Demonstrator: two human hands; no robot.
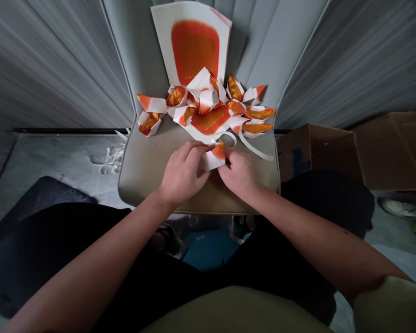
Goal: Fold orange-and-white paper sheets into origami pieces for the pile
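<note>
Over the front of a padded chair seat [149, 171], both of my hands hold one small folded paper piece [213, 159], white with an orange and gold corner. My left hand [183, 173] pinches its left side between thumb and fingers. At its right side, my right hand [238, 172] is closed on the edge, fingers curled under. Just beyond lie several folded paper boats [149, 124] with gold insides, heaped partly on a flat orange-and-white sheet [211, 121]. A white paper strip [254, 147] curls beside my right hand.
A stack of white paper with an orange-gold rectangle [196, 51] leans on the chair back. Paper shreds [113, 157] lie on the floor at left. Cardboard boxes [333, 148] stand at right, near a shoe [405, 209]. Something blue [211, 249] is under the chair.
</note>
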